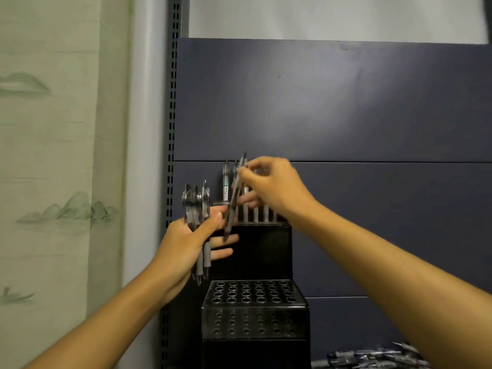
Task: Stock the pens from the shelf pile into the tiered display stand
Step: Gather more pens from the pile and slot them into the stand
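A black tiered display stand (255,304) rises in steps against the dark blue back panel. Its lower tier shows a grid of empty holes, and several pens (226,182) stand upright in the top tier. My left hand (186,243) grips a bundle of several clear pens with grey grips (198,209), held upright to the left of the stand. My right hand (274,185) pinches one pen (235,195) near its upper end. That pen hangs tilted over the left side of the top tier, its tip close to my left fingers.
A pile of loose pens (372,358) lies on the shelf at the bottom right. A slotted metal upright (173,102) runs down the left side of the dark blue back panel (346,107). A pale patterned curtain (58,155) hangs further left.
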